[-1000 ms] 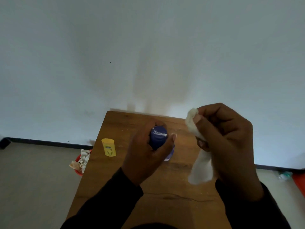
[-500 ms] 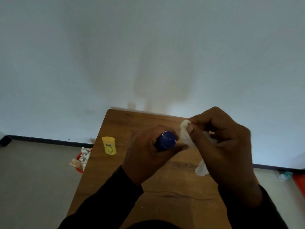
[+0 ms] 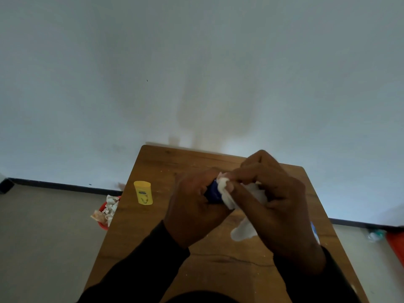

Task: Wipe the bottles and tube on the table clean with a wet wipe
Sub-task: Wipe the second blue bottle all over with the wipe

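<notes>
A: Where's the blue bottle (image 3: 213, 192)?
B: Held above the wooden table (image 3: 153, 232), left hand (image 3: 192, 206) wrapped round its body. Right hand (image 3: 275, 200) pinches the wet wipe (image 3: 225, 191) onto the top end.
A: Handling?
B: Prob light, stiff plastic, slick when damp, so grip mid-body. Yellow bottle (image 3: 143, 192) stands well apart, w/ no hand on it.

Dim, underexposed, wide-angle edge distortion
</notes>
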The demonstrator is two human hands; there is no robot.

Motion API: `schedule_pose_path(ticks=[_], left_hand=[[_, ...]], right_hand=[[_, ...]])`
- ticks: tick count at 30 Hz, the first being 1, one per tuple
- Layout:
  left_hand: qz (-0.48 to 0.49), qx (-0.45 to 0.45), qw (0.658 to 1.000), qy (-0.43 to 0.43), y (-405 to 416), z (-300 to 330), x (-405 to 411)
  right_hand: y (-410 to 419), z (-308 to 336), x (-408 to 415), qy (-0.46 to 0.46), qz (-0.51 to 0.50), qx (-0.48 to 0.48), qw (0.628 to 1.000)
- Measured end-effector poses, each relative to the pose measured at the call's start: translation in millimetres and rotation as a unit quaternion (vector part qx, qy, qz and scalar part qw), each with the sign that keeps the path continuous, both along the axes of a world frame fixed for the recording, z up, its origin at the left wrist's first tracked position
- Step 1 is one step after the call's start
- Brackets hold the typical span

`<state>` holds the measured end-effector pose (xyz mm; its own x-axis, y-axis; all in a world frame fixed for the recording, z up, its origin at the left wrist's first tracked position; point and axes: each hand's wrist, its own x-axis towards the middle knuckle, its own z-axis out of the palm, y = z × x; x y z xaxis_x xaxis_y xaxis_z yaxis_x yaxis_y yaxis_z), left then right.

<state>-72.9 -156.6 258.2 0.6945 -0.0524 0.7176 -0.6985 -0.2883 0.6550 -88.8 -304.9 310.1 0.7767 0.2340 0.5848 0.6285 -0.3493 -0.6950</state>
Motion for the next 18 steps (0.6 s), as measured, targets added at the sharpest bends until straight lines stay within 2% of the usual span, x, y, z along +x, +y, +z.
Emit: schedule_pose_path(ticks=[3,8,15,18], left_hand=[[0.010,0.022,1.000,0.013,-3,0,-2],[-0.032,-0.024,0.999,0.028,-3,2,0],[0.027,0.040,0.998,0.040,-3,2,1],[0.038,0.037,0.997,0.051,0,6,1]], right_hand=[[2,-3,8,-0.014,-0.069,-0.005,0.998],[6,2,-6,-0.003,0.020,0.003,1.000],[10,-11,8,0.012,-0.089,0.008,0.996],[3,-16,3,0.014,-0.064,0.018,0.998]])
